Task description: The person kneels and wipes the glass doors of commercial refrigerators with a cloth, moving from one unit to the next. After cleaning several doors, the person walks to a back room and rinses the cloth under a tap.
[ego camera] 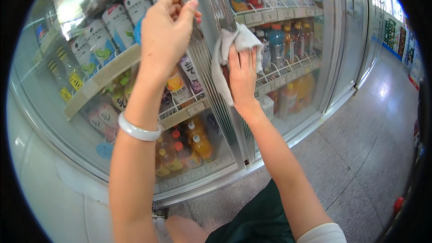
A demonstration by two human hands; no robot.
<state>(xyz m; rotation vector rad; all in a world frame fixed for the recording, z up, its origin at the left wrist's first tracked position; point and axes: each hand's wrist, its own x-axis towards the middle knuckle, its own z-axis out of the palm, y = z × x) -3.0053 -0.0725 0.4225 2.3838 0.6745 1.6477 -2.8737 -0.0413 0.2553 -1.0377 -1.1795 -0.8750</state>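
My right hand (243, 77) holds a grey cloth (241, 38) against the metal edge of the right glass door (290, 60), its fingers stretched upward over the folds. Part of the cloth hangs down along the frame, left of my wrist. My left hand (170, 28) is raised at the metal frame (216, 108) of the left glass door, fingers curled and thumb up. Whether it grips the frame or its dark handle (196, 37) cannot be told. On my left wrist is a pale bangle (140, 128).
Behind the glass, cartons (118, 23) and bottles (199, 145) stand on wire shelves (287, 67) with label strips. Further glass doors (341, 40) continue to the right. Grey floor tiles (351, 155) lie below. A red object (399, 205) sits near the right rim.
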